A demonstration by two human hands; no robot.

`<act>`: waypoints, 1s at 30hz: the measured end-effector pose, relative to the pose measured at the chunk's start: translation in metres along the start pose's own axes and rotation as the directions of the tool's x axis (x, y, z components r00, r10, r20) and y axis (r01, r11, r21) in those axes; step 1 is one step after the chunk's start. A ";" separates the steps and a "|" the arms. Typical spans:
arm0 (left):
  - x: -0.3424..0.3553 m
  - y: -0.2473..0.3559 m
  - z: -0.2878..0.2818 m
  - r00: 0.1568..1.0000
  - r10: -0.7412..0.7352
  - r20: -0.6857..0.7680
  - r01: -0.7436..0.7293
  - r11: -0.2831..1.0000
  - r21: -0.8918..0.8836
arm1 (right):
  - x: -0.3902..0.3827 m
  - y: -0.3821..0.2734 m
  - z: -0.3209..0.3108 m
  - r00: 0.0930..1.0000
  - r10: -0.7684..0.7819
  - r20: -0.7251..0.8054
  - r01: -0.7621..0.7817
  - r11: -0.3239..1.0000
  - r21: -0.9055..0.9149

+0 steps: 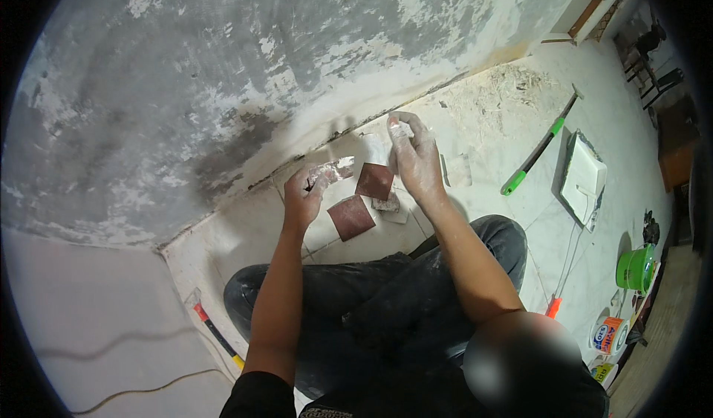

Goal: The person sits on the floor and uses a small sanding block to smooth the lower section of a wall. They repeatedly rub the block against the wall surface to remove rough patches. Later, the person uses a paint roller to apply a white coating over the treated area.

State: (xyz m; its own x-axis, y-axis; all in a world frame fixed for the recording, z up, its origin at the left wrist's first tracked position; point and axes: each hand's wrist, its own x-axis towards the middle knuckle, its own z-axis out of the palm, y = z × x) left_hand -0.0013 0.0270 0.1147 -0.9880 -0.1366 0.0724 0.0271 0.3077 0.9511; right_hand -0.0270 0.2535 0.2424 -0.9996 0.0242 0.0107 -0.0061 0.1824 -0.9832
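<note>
My left hand point(302, 193) is closed on one end of a narrow reddish-brown strip coated in white dust, which looks like a sandpaper strip point(334, 170). Close to the wall's foot, my right hand point(420, 158) is white with dust, its fingers curled in; what they hold, if anything, I cannot make out. Between the hands a square of brown sandpaper point(376, 181) rests on the floor. Nearer my legs lies a second brown sandpaper square point(351, 218). A greyish dusty piece point(386, 202) sits beside them.
A grey wall point(223, 61) with white patches rises ahead. On the right floor lie a green-and-black long-handled scraper point(538, 147), a white paint tray point(584, 179), a roller with an orange handle point(553, 307) and a green bucket point(633, 270). A red-and-yellow handled scraper point(215, 331) is at left.
</note>
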 end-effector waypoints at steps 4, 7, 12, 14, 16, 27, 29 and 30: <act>-0.007 0.021 0.015 0.995 0.068 0.079 -0.063 0.996 -0.064 | 0.040 0.066 -0.003 0.893 -0.404 -0.197 0.301 0.863 -0.405; -0.004 -0.003 0.005 0.982 0.179 0.058 -0.185 0.976 0.117 | 0.011 0.045 0.008 0.986 0.155 0.067 -0.163 0.978 0.127; -0.004 0.007 0.004 0.993 0.121 0.011 -0.121 0.992 -0.025 | 0.003 0.019 0.007 0.960 0.196 0.202 -0.251 0.920 0.302; -0.003 0.017 0.009 0.972 0.234 0.008 -0.235 0.971 0.035 | 0.010 0.043 0.002 0.998 -0.023 0.060 0.027 0.998 -0.062; -0.003 0.036 0.008 0.919 0.394 0.023 -0.394 0.911 0.124 | 0.010 0.050 0.002 0.989 -0.150 -0.015 0.139 0.948 -0.286; 0.006 0.027 -0.019 0.807 0.581 -0.102 -0.467 0.735 0.491 | -0.030 0.015 0.015 0.904 0.008 0.428 0.318 0.658 -0.683; -0.007 0.025 -0.020 0.812 0.579 -0.078 -0.467 0.723 0.510 | -0.026 -0.063 -0.005 0.975 -0.220 -0.011 0.197 0.893 -0.404; -0.007 0.032 -0.016 0.811 0.585 -0.036 -0.490 0.710 0.506 | -0.018 -0.084 -0.020 0.838 -0.528 -0.139 0.414 0.780 -0.470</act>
State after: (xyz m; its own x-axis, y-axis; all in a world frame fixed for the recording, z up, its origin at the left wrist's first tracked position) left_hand 0.0088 0.0229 0.1493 -0.7796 0.0358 0.6253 0.4261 0.7620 0.4876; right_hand -0.0083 0.2577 0.3283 -0.8306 0.0603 0.5536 -0.4064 0.6139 -0.6767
